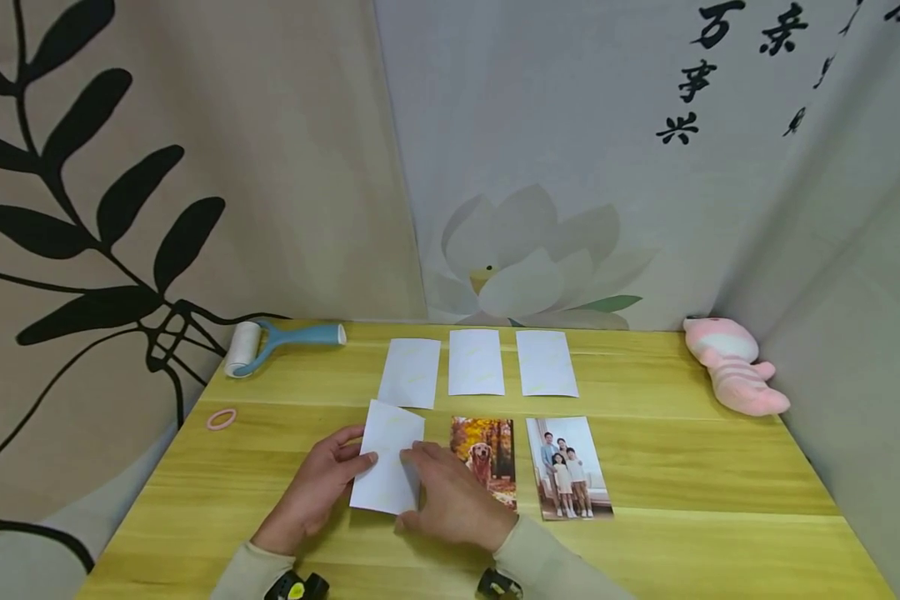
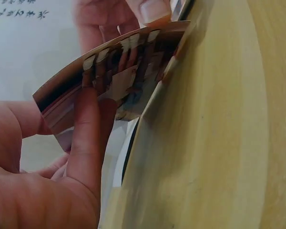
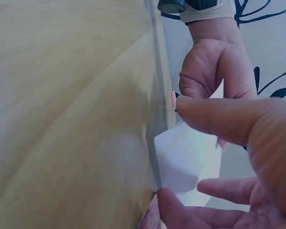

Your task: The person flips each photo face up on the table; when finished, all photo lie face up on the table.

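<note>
My left hand pinches a photo print by its left edge, thumb on the white back and fingers underneath. The print is tilted over the table, white back up; its printed underside, with people's legs, appears in the left wrist view. My right hand is at the print's right edge, fingers spread and fairly straight, fingertips right at the edge and the lower corner. Just beyond it lie a dog photo, partly hidden by that hand, and a family photo, both picture side up.
Three white cards, a left one, a middle one and a right one, lie in a row behind. A blue lint roller and pink ring lie left on the wooden table; a pink plush toy sits right.
</note>
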`<state>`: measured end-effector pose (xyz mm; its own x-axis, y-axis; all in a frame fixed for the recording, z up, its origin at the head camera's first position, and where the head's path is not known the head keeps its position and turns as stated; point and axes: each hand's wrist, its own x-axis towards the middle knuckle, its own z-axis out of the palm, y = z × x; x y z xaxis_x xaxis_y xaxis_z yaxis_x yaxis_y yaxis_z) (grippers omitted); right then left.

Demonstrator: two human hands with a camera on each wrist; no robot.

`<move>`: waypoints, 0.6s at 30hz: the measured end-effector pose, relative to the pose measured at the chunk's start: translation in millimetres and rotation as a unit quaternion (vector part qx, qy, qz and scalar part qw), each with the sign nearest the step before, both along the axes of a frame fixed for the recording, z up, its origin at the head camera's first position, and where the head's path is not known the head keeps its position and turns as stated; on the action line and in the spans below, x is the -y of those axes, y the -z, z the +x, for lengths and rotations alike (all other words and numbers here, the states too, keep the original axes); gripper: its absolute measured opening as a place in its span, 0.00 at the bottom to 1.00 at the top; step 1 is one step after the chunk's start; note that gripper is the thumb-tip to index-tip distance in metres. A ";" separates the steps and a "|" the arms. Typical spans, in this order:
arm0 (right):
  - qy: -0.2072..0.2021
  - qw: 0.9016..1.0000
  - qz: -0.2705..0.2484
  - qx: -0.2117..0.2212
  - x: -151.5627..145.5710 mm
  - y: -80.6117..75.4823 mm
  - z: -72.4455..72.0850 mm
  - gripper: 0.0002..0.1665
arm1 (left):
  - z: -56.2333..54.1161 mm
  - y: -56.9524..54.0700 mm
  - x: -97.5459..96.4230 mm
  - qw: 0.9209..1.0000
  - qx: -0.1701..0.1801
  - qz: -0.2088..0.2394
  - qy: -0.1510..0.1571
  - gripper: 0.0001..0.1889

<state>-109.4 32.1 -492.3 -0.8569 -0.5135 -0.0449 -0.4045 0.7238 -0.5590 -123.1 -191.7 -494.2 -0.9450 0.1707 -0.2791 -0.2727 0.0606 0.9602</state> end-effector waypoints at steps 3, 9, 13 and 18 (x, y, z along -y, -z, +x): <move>-0.003 1.000 -0.026 0.016 -1.7 -1.2 -1.7 0.52 | 0.3 -4.2 0.7 1.000 -0.005 0.000 0.001 0.29; -0.013 0.996 -0.078 0.043 -9.4 -1.8 -5.2 0.50 | 1.8 -10.0 0.7 0.999 -0.013 0.029 0.023 0.30; -0.014 0.989 -0.130 0.064 -14.2 -1.4 -10.9 0.47 | 2.1 -14.0 -0.9 0.998 -0.020 0.053 0.040 0.32; -0.001 0.966 -0.224 0.131 -19.5 -2.4 -19.0 0.35 | 2.0 -20.6 -8.6 0.996 -0.033 0.057 0.064 0.32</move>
<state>-128.4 51.6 -490.0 -0.8454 -0.5331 -0.0331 -0.2073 0.3847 -0.8995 -121.1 -183.1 -473.6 -0.9290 0.3177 -0.1897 -0.2062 -0.0190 0.9783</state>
